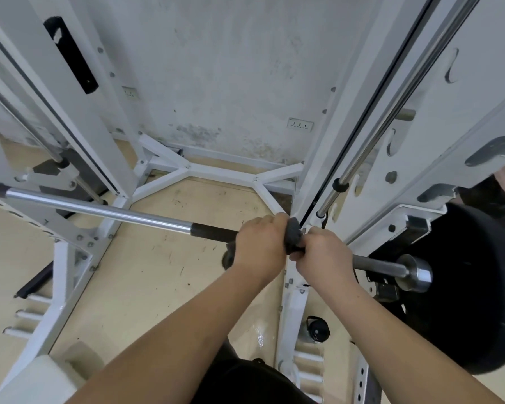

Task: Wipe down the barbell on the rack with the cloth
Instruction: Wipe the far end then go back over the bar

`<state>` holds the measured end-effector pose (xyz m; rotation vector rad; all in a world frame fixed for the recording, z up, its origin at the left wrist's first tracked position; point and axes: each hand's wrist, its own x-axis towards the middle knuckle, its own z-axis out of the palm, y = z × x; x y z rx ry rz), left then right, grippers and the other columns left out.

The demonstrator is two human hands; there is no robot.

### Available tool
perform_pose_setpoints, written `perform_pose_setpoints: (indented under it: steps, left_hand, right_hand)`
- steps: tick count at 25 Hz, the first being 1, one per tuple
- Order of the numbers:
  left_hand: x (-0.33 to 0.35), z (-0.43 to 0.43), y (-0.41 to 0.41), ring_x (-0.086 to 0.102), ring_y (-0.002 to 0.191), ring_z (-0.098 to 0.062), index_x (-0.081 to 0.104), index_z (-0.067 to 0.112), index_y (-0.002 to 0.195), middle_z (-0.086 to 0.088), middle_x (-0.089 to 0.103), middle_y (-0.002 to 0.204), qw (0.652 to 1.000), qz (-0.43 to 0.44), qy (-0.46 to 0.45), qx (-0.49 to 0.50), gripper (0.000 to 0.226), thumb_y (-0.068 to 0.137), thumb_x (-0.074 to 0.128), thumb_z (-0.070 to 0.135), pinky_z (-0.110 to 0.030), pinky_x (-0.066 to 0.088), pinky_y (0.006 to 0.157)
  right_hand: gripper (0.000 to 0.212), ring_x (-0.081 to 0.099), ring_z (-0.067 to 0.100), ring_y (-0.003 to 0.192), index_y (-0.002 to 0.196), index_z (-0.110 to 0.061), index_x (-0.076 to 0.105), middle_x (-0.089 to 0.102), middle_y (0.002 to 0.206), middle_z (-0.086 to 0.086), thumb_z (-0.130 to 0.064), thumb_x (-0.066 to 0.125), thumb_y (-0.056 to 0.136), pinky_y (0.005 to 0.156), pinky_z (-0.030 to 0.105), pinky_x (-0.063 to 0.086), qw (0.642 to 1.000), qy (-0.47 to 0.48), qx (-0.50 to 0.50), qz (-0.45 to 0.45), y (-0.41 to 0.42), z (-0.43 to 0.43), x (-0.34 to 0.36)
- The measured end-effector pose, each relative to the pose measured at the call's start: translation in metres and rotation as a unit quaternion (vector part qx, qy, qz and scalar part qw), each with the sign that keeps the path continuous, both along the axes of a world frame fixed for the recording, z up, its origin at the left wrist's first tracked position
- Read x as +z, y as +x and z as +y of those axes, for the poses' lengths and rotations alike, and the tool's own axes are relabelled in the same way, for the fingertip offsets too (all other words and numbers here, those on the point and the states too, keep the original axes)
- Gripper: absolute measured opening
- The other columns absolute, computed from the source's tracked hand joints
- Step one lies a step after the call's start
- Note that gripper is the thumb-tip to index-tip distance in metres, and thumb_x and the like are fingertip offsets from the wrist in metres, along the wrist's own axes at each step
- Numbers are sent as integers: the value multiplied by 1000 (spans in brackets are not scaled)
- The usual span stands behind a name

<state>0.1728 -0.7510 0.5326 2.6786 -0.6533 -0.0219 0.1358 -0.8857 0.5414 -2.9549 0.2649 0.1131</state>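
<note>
wall (pixel 231 68): stained white; floor (pixel 164 263): scuffed tan; sockets (pixel 300 124): two

We hold the grey cloth (pixel 293 236) around the bar (pixel 99 210) with our left hand (pixel 258 246) and right hand (pixel 322 253).

We have a single view, worn on the person's head, and it looks steeply down and forward over the barbell (pixel 99 212), which crosses the picture from left to right just below its middle. We sit close above that bar, with both forearms reaching up from the bottom edge toward it. Beyond the bar we face the wall (pixel 231 68); below it we see the floor (pixel 158 272).
</note>
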Motion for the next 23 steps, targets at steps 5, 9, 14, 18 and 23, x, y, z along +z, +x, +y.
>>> perform_pose_setpoints:
  steps: [5,9,14,18,23]
  left_hand:
    - [7,76,36,62,98,-29,56,24,122,-2,68,106,996,21,44,70,31,91,56,21,-42,52,78]
    - [28,97,69,64,79,-26,50,24,115,-1,68,91,977,46,49,203,22,94,53,21,-45,58,72]
    - [26,67,53,66,96,-23,51,39,130,6,68,105,994,110,6,28,36,95,57,41,-41,57,81]
    - [38,92,81,62,106,-24,54,40,128,6,68,113,951,267,152,-11,47,90,56,68,-44,54,94]
    - [35,48,85,59,86,-23,58,21,112,2,63,96,947,221,230,39,29,91,52,41,-36,48,71]
  right_hand:
    - [12,54,17,84,91,-26,78,59,88,-5,-30,68,86,59,28,43,1000,6,-5,30,7,-1,8]
    - [6,58,14,68,80,-26,76,62,75,-6,-25,70,80,47,22,34,997,-7,-27,74,15,4,15]
    - [5,60,15,68,81,-27,76,63,72,-6,-26,72,79,49,21,34,995,-2,-31,94,18,1,21]
    - [10,55,17,67,79,-24,73,58,72,-4,-18,66,79,48,22,28,996,-7,-23,83,15,1,18]
    - [14,58,18,76,84,-24,75,60,78,-3,-16,65,78,51,24,31,996,8,-20,86,19,1,12]
